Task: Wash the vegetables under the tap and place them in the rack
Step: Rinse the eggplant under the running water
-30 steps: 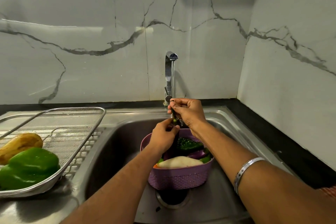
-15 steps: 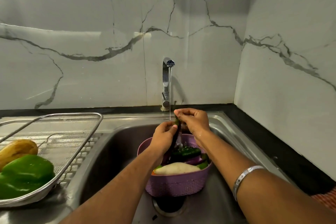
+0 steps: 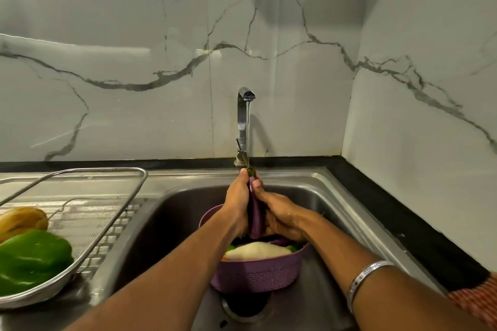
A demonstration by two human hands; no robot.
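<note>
Aubergine under the tap

Both hands clasp 1 long purple aubergine (image 3: 255,212) upright beneath the thin stream from the tap (image 3: 243,121). The left hand (image 3: 238,204) curls round its upper part near the green stem; the right hand (image 3: 279,216) wraps the lower part, above the purple basket (image 3: 258,274). Wet, its skin looks slippery yet firm, so I'd grip mid-body, not the stem. The rack (image 3: 80,212) holds a green pepper (image 3: 32,258)
</note>
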